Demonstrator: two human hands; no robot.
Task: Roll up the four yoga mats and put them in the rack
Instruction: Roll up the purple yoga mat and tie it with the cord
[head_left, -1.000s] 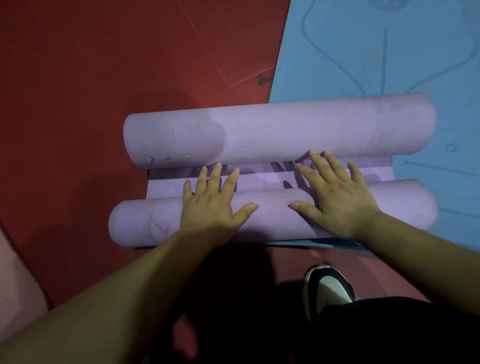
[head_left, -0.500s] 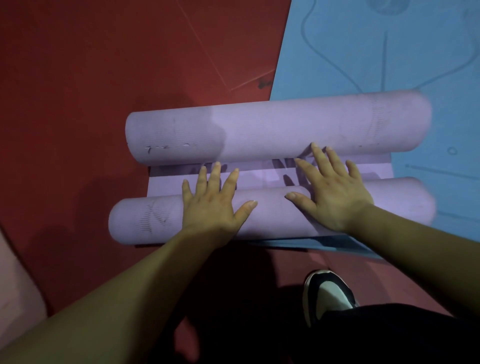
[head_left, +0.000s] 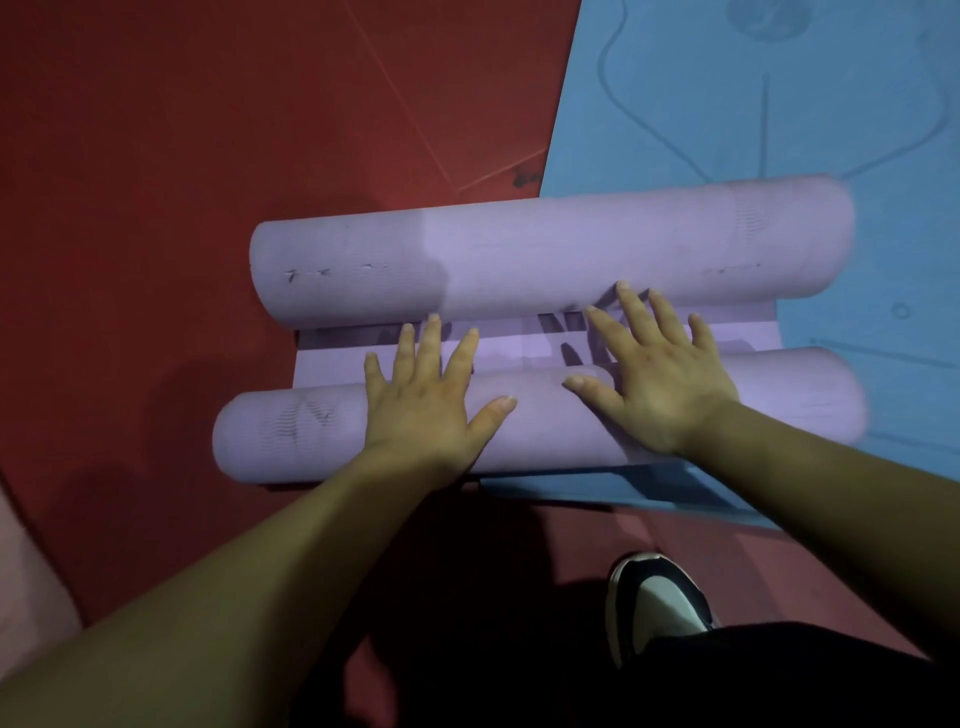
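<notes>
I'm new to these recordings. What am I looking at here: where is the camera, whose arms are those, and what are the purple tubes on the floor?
There is no machine here. A person works with bare hands, and the single picture comes from a camera worn on their head, looking down, so the two arms entering from below are their own. The left hand and right hand lie flat, fingers spread, on the near roll of a purple yoga mat; nothing is gripped. Beyond a flat strip of that mat lies a far roll, also purple. Whether it is the same mat I cannot tell. A blue mat lies unrolled beneath and to the right, on a red floor. The person's shoe shows at the bottom. No rack is in view.
</notes>
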